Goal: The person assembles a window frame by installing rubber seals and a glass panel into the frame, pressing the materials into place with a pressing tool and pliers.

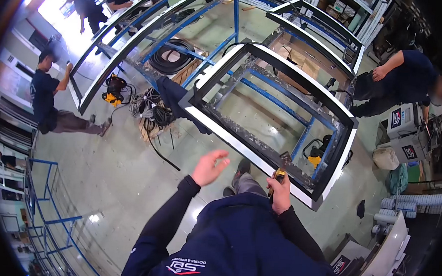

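My left hand [210, 168] is held out over the floor with its fingers apart and nothing in them, left of the near frame edge. My right hand [279, 193] is closed around a yellow-and-black hand tool [279, 176] whose exact kind I cannot make out. That hand is beside the near edge of a black and white window frame [250, 152], which lies on a blue metal stand [303, 135]. Close to the tool, a small dark piece [286, 158] shows at the frame's inner edge. Black rubbery strip runs along the frame's inside.
Another frame [319, 28] lies behind, with a long frame [120, 50] to the left. Coiled black gasket [171, 57], tangled cables [150, 109] and a cable reel [115, 88] are around the stand. One person [409, 80] stands right, another [53, 94] left, others at the back.
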`<state>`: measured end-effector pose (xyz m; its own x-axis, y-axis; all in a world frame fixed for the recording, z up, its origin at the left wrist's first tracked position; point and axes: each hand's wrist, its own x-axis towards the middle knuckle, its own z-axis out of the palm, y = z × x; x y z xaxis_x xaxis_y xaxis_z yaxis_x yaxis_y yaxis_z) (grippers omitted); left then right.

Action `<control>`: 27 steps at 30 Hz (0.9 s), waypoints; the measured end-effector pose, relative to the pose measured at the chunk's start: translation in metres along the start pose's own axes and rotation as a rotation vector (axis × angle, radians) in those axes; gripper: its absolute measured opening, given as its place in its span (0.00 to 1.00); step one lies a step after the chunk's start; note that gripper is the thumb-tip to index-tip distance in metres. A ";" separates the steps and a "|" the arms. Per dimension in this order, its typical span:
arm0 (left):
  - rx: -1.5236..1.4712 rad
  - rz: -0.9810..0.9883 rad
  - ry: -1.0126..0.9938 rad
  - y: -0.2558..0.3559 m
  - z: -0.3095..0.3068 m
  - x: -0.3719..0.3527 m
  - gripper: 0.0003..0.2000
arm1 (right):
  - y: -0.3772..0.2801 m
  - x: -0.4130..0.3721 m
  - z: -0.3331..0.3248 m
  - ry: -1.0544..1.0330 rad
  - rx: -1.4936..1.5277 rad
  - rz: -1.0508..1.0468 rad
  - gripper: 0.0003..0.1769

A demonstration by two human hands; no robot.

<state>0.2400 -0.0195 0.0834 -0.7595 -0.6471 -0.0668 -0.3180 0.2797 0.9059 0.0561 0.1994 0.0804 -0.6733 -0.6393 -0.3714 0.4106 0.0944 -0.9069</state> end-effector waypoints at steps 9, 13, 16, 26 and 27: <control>0.789 0.375 -0.153 -0.071 -0.111 0.199 0.11 | -0.017 0.088 0.054 0.086 0.184 0.176 0.11; 1.281 0.532 -0.494 -0.096 -0.120 0.247 0.09 | -0.026 0.124 0.081 0.069 0.128 0.172 0.10; 1.436 0.648 -0.797 -0.105 -0.120 0.280 0.10 | -0.039 0.140 0.108 0.080 0.102 0.184 0.10; 0.854 0.496 -1.282 -0.105 -0.129 0.335 0.08 | -0.005 0.136 0.198 0.474 0.277 0.137 0.10; 0.797 0.524 -1.212 -0.108 -0.131 0.330 0.08 | 0.003 0.133 0.207 0.502 0.287 0.147 0.10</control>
<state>0.0979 -0.3561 0.0179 -0.7438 0.4765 -0.4688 0.2116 0.8331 0.5111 0.0946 -0.0434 0.0689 -0.7761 -0.1896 -0.6014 0.6246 -0.1001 -0.7745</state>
